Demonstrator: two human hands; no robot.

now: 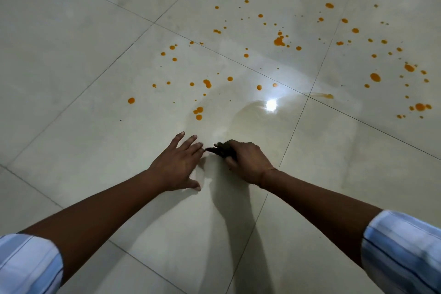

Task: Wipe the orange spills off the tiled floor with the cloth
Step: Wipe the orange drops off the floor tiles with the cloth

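Several orange spills (278, 41) dot the pale tiled floor (83, 131), spreading from the middle to the far right. A faint smeared wet patch (253, 114) lies just ahead of my hands. My right hand (245, 162) grips a small dark cloth (220, 150) bunched under its curled fingers, low against the tile. My left hand (179, 164) lies flat on the floor beside it with the fingers spread, their tips almost touching the cloth. Most of the cloth is hidden under my right hand.
Dark grout lines (293, 126) cross the floor diagonally. A bright light glare (271, 104) reflects off the wet tile. The nearest orange drops (198, 112) sit a short way beyond my left hand. Striped blue sleeves (403, 253) are rolled up on both arms.
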